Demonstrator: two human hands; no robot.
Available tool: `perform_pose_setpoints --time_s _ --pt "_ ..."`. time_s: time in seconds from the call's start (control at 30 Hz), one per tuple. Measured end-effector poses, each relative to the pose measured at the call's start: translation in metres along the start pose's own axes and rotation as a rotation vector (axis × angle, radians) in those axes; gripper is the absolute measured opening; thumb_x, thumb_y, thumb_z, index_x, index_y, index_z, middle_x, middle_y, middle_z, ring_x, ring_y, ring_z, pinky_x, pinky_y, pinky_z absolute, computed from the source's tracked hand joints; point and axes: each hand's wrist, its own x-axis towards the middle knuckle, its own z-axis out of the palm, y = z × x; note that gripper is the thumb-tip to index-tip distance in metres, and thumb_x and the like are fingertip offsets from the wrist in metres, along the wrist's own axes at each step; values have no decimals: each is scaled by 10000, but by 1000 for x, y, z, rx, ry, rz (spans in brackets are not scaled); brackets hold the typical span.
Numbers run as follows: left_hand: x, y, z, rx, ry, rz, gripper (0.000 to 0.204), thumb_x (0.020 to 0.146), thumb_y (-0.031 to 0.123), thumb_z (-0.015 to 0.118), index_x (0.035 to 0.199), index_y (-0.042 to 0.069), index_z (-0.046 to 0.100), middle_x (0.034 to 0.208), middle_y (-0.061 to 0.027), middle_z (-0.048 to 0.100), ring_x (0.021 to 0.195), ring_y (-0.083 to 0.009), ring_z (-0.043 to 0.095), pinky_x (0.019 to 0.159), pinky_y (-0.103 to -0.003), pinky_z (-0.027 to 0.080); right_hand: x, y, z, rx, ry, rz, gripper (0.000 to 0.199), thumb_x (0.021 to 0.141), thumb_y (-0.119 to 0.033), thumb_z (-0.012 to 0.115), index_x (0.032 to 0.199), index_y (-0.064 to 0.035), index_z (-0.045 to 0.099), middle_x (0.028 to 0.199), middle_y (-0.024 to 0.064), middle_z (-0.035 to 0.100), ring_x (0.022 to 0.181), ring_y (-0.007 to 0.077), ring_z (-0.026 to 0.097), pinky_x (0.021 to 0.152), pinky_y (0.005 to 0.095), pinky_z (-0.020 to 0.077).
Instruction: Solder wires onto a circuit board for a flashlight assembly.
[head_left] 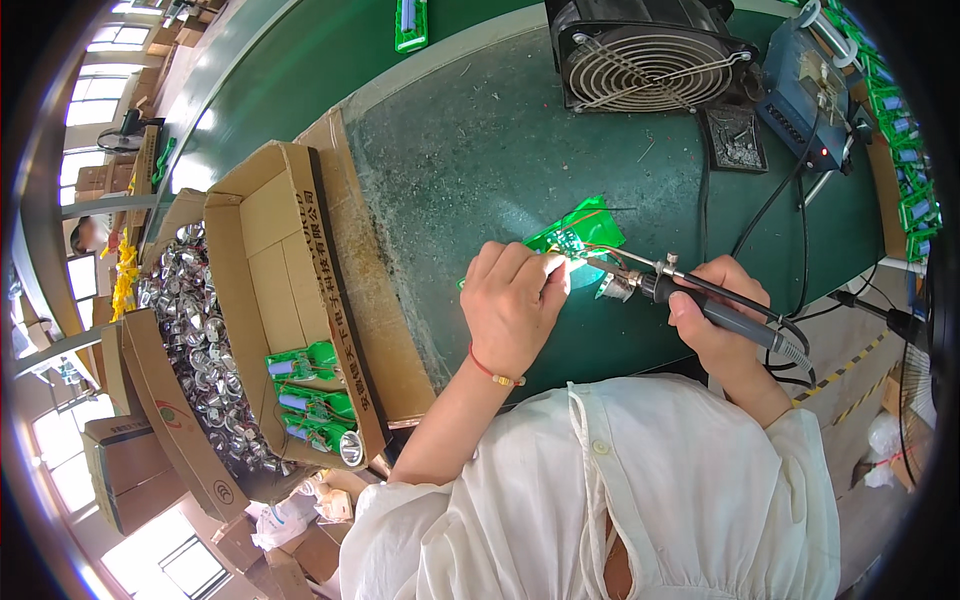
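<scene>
My left hand [515, 300] is closed on a green translucent part with a small circuit board [577, 233], holding it on the dark green bench mat [470, 160]. A red cord bracelet circles that wrist. My right hand [722, 312] grips a black-handled soldering iron [700, 300], and its metal tip meets the board right beside my left fingertips. A small silver reflector cup [612, 287] lies just under the iron's shaft. The iron's black cable runs off toward the right.
A black grille fan [645, 55] and a blue soldering station [808, 95] stand at the back. An open cardboard box [290, 290] on the left holds green assembled units [310, 400]; beside it lies a box of silver reflectors [195, 330]. Green parts line the right edge [910, 170].
</scene>
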Motion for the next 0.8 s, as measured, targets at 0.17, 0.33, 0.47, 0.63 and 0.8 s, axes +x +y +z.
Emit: perform_pose_setpoints --time_s 0.17,0.33,0.47,0.63,0.8 --pt "-3 0 0 3 -23 1 122 590 59 675 689 83 606 645 -20 511 617 -192 480 542 -301 405 0 -3 1 -30 -15 8 160 668 -62 680 732 -1 547 596 24 576 522 30 504 465 175 394" --pt "-3 1 1 15 -28 9 143 572 62 680 682 90 593 663 -13 502 640 -190 485 562 -300 410 1 -4 1 -37 -3 9 162 667 -64 682 726 -3 544 583 21 572 511 29 502 460 175 394" --pt "-4 1 1 22 -25 2 147 561 57 678 673 95 591 659 -11 501 644 -190 486 565 -299 413 2 -5 1 -72 -14 -25 164 664 -64 683 722 -4 542 572 26 571 498 34 509 454 178 397" --pt "-2 1 0 20 -36 1 152 551 46 669 663 102 583 654 -9 497 640 -189 483 563 -298 413 0 -6 2 -73 -25 -31 167 665 -64 684 712 -9 533 578 38 576 499 49 528 460 188 412" --pt "-3 0 1 24 -34 -4 149 541 36 654 645 103 571 645 -8 492 632 -190 479 555 -299 412 1 -9 2 -110 -55 -51 168 674 -60 681 715 -11 526 588 41 581 502 53 534 467 192 421"
